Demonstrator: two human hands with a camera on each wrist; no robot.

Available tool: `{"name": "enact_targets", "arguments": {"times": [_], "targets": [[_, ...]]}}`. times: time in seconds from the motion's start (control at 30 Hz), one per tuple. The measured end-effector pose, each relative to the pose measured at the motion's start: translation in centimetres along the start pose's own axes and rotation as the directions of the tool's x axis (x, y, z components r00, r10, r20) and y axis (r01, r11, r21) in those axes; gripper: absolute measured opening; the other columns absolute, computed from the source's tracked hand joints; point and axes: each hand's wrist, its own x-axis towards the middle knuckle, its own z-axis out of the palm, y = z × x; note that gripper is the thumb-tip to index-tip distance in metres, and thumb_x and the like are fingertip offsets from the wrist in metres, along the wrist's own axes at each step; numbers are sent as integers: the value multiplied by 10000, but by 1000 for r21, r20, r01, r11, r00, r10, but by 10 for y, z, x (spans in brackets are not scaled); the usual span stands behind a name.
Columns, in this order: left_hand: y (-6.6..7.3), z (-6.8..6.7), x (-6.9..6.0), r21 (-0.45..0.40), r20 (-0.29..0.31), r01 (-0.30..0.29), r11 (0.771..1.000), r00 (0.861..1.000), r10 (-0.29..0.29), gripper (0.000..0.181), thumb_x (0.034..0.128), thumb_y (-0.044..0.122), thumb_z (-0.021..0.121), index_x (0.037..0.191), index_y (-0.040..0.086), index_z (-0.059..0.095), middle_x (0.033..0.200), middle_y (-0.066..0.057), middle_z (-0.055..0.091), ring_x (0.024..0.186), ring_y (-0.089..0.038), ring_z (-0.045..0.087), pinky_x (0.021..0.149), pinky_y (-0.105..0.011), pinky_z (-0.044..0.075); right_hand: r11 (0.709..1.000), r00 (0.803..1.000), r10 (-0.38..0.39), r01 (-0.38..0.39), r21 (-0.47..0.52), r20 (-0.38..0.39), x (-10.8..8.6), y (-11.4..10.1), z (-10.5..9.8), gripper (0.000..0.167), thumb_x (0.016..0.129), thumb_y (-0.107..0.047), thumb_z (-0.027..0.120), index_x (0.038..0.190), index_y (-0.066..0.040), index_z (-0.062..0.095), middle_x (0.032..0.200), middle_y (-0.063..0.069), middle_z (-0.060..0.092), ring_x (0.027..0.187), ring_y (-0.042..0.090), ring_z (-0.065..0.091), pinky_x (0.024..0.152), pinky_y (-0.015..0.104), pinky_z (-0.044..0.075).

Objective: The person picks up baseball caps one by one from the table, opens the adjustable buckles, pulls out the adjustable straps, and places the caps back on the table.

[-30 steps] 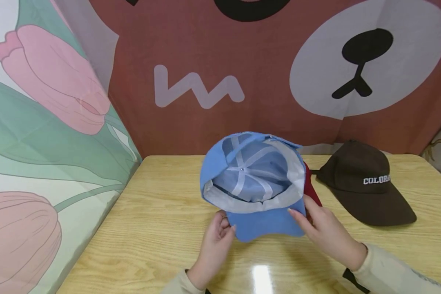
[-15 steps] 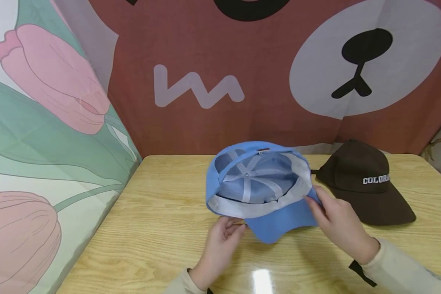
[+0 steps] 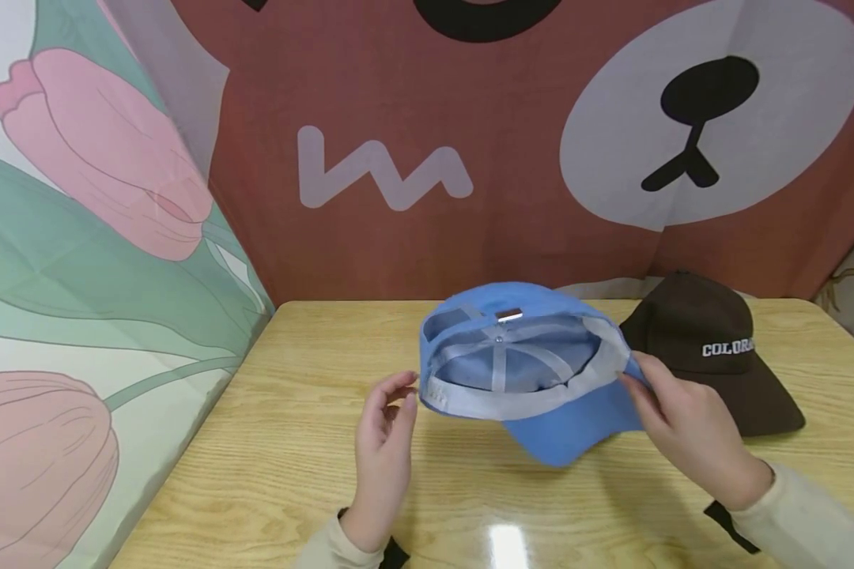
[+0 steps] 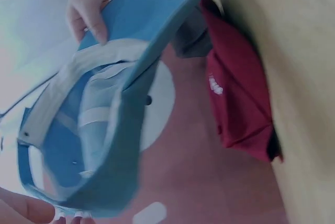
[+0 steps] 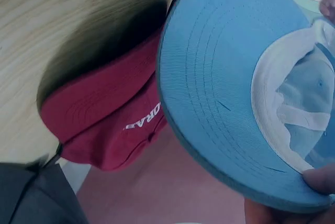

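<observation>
A light blue baseball cap (image 3: pixel 534 367) is held above the table in the head view, its white-lined inside facing me and its brim pointing down to the right. My right hand (image 3: pixel 697 431) pinches it where brim and crown meet, thumb on the inner side. At the cap's left edge is my left hand (image 3: pixel 386 450), fingers loosely bent, fingertips beside the rim; whether they touch it is hard to tell. In the left wrist view, the thumb and fingertips lie near the cap's back strap. A red cap (image 5: pixel 115 116) rests on the table behind, hidden in the head view.
A dark brown cap (image 3: pixel 712 359) with white lettering sits on the right of the wooden table (image 3: pixel 270 442). Behind the table hangs a red-brown cloth (image 3: pixel 398 245) with a bear face. A tulip-patterned cloth (image 3: pixel 100 237) hangs on the left.
The blue cap has shifted right and tilted, so its back edge faces me more. My left hand has left the brim and moved left and up to the cap's side. My right hand has moved right.
</observation>
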Motion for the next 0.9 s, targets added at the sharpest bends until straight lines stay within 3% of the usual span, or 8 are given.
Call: {"name": "enact_targets", "arguments": {"times": [0.1,0.2,0.47,0.63,0.77,0.9], "targets": [[5,1,5,72,25,-94,993,995,92,218,917,-107,514,1127,-136,568,1112,-6,595,993,-129,524,773,-221,386,999,1000,-17,18,-42,2,0,2,-2,623,1028,-511,256,1045,12,593,553,-77,455,422,-14,347,380,229,275],[10,3,10,151,68,-181,972,983,172,267,885,-112,565,1150,-84,589,1122,-71,590,1010,-164,511,781,-268,377,997,1000,-23,24,-73,4,1,2,-4,636,1027,-516,240,1045,12,594,542,-58,465,405,8,359,369,242,273],[15,12,15,258,147,-393,883,919,366,393,798,-112,665,1172,-22,588,1145,-153,559,1086,-266,487,841,-313,393,995,999,-24,26,-99,26,-1,1,-7,644,1026,-518,231,1028,12,596,518,-136,348,395,-49,279,359,196,226],[14,16,15,280,179,-414,866,909,377,382,782,-118,689,1144,-37,597,1148,-140,574,1104,-297,489,944,-327,399,993,999,-46,48,-105,27,-1,1,-8,611,1039,-494,251,1017,1,608,520,-161,318,401,-58,252,364,178,208],[12,17,15,308,226,-426,851,901,370,368,770,-106,709,1111,1,623,1121,-110,607,1050,-280,522,915,-368,395,993,998,-56,59,-107,29,-2,0,-8,607,1042,-490,254,1016,0,611,522,-152,347,404,-48,271,363,185,214],[9,18,15,380,277,-444,811,892,358,396,740,-76,750,1103,26,630,1095,-100,619,1027,-268,540,887,-428,374,993,998,-56,60,-105,33,-3,0,-8,609,1040,-493,249,1017,-6,614,523,-146,358,405,-43,275,365,192,213]]}}
